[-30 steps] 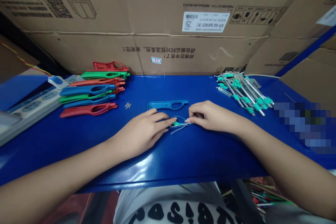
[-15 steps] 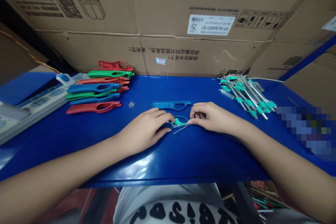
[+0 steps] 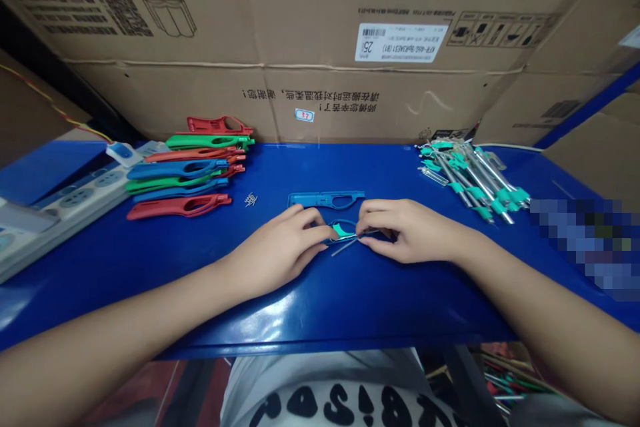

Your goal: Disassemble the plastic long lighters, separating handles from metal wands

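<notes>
A blue lighter shell half [image 3: 346, 223] lies in front of me on the table, partly covered by my fingers. A green trigger [image 3: 343, 231] sits in it, with thin pale wires beside it. My left hand [image 3: 295, 240] is closed at the shell's left part, its fingertips pressing by the trigger. My right hand [image 3: 405, 230] pinches a thin wire at the shell's right end; the fingers hide much of it. A thin clear tube [image 3: 344, 247] sticks out toward me below the shell. Just behind lies a second blue shell half [image 3: 320, 199], its inner side up.
Red, green and blue lighter shells [image 3: 180, 207] are stacked at the left, beside a small heap of metal pins [image 3: 251, 199] and a power strip [image 3: 75, 197]. Metal tubes with green triggers [image 3: 470, 177] are piled at the right. A cardboard wall [image 3: 310, 47] stands behind the table.
My right hand has moved slightly left and toward me, its fingers now over the shell's right end. My left fingertips have shifted a little right, closer against the trigger.
</notes>
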### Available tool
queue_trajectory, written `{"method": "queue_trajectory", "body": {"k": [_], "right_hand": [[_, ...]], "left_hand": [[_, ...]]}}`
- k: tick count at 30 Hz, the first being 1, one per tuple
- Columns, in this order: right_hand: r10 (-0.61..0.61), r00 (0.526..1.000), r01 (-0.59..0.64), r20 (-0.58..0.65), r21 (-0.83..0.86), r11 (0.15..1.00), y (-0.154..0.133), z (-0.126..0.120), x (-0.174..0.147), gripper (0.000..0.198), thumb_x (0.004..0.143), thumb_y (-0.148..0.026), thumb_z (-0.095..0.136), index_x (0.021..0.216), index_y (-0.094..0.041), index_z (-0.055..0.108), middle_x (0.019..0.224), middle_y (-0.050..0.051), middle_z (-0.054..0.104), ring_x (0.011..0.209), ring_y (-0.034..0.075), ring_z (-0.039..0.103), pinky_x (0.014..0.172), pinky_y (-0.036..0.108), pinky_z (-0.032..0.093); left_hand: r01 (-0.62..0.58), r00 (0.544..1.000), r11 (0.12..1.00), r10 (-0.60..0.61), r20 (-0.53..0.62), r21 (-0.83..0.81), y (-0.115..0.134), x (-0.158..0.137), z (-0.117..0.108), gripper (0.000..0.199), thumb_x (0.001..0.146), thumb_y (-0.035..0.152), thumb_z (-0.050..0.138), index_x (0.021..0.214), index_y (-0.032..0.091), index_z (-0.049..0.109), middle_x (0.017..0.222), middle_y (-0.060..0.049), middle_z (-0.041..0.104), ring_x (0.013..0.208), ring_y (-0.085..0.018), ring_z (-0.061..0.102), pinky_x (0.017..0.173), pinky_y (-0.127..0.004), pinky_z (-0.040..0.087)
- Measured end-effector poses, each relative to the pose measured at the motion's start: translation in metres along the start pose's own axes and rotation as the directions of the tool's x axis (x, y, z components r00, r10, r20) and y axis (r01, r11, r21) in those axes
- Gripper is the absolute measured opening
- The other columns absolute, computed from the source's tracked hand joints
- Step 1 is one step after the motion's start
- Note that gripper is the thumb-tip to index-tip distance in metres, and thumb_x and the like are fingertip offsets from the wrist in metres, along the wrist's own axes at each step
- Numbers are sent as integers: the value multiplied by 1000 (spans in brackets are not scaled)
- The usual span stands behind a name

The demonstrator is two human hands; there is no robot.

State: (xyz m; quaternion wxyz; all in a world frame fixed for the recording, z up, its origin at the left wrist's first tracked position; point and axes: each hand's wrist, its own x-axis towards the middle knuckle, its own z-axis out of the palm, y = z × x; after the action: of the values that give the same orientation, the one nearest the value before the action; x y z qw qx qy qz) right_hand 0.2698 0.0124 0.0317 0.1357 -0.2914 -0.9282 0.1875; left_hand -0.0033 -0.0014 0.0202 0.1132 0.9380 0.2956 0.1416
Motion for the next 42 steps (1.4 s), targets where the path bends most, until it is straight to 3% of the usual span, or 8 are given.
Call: {"method": "queue_trajectory", "body": {"k": [6, 10, 15, 22, 29, 37, 42], "right_hand": [[-17, 1000, 17, 8, -11, 1000, -1, -1, -1, 15, 94, -29, 62, 101, -18, 70, 101, 5, 65, 73, 11, 56, 67, 24, 41], [-28, 999, 28, 16, -2, 1000, -1, 0, -1, 15, 94, -29, 62, 104, -20, 69, 109, 5, 65, 83, 13, 61, 72, 25, 42], [-1, 1000, 1, 18, 14, 1000, -1, 3, 2, 23, 97, -38, 59, 85, -19, 61, 101, 4, 63, 79, 12, 57, 70, 25, 41], [7, 1000, -7, -15, 24, 1000, 7, 8, 2, 6, 96, -25, 61, 97, -19, 61, 99, 4, 63, 79, 13, 56, 67, 23, 40], [24, 999, -22, -26, 61, 998, 7, 8, 3, 6, 94, -22, 64, 98, -18, 65, 100, 4, 64, 68, 10, 51, 62, 23, 41], [-23, 999, 26, -40, 64, 998, 8, 7, 2, 8, 94, -20, 64, 97, -16, 70, 101, 5, 65, 75, 10, 57, 67, 21, 44], [-19, 999, 22, -50, 66, 998, 7, 5, 1, 8, 94, -22, 66, 96, -15, 69, 98, 4, 65, 64, 6, 51, 62, 21, 42]], "left_hand": [[-23, 1000, 994, 22, 3, 106, 1, -1, 0, 28, 104, 19, 49, 121, 22, 71, 112, -8, 67, 99, -23, 60, 89, -39, 54], [-36, 999, 989, 36, 8, 141, 0, -3, -1, 30, 105, 21, 47, 116, 22, 74, 113, -8, 68, 97, -23, 61, 86, -39, 55], [-34, 999, 988, 32, 17, 149, 0, -3, -2, 31, 105, 23, 47, 118, 24, 75, 118, -9, 68, 99, -24, 62, 85, -40, 56], [-51, 998, 980, 56, -20, 190, -1, -4, -1, 31, 105, 25, 48, 120, 26, 75, 117, -6, 72, 98, -24, 64, 85, -39, 58], [-104, 992, 957, 121, -47, 271, -1, -3, 0, 33, 106, 25, 46, 118, 24, 77, 116, -7, 75, 94, -23, 67, 82, -38, 59], [-92, 994, 958, 106, -35, 270, 1, -2, -2, 35, 106, 26, 44, 116, 25, 78, 118, -6, 75, 96, -24, 68, 83, -39, 60], [-94, 995, 959, 103, -19, 266, 1, -2, -2, 35, 106, 25, 44, 118, 25, 77, 118, -6, 74, 95, -24, 67, 82, -40, 61]]}}
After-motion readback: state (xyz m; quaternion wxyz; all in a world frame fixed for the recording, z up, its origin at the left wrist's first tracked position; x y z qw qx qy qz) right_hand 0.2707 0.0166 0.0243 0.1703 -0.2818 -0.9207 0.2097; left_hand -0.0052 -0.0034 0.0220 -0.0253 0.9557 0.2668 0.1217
